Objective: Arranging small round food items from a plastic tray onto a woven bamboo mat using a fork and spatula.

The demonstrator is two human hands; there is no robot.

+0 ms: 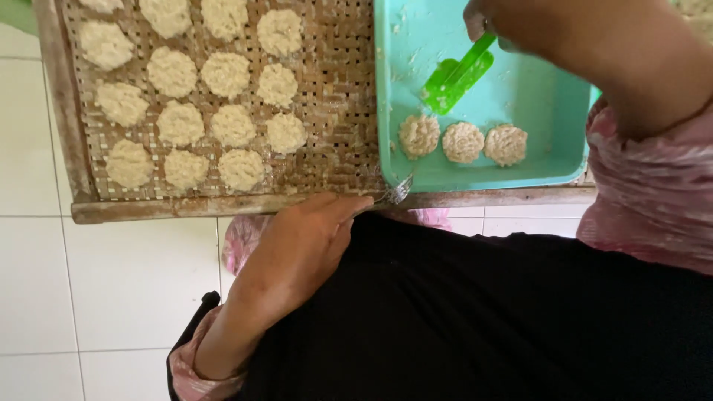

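Lap: a wide black cloth (475, 312) fills the bottom of the view, smooth and dark. It is nearest of all.
Sleeves: pink cloth with a faint pattern, one (194, 375) at the left wrist and one (653, 200) on the right arm.
Floor: white square tiles (111, 282) with thin grey lines, seen on the left.
Left hand: the left hand (297, 249) rests at the near edge of the woven tray. Its grip is closed around the handle of a fork.
Fork: the fork (397, 191) is shiny metal. Only its prongs stick out past the fingers, just by the near corner of the green tub.
Woven tray: a big flat woven tray (334, 126) made of thin brown strips crossed over each other, with a rough wooden frame.
On the woven tray: many pale round cakes (233, 125), bumpy and crumbly. They lie in rows on the left part, close together. The right part is bare weave.
Green tub: a smooth light green plastic tub (535, 104) with low walls sits just right of the cakes. Its floor has white crumbs and smears.
In the tub: three round patties (463, 142), in a row near the front wall, side by side. They look rough and a bit browner than the cakes.
Right hand: the right hand (490, 22) is at the top, mostly cut off. Its grip is pinched on the top of a scraper.
Scraper: the scraper (459, 76) is bright green plastic, flat and slanted. Its blade points down at the tub floor, just above the patties.
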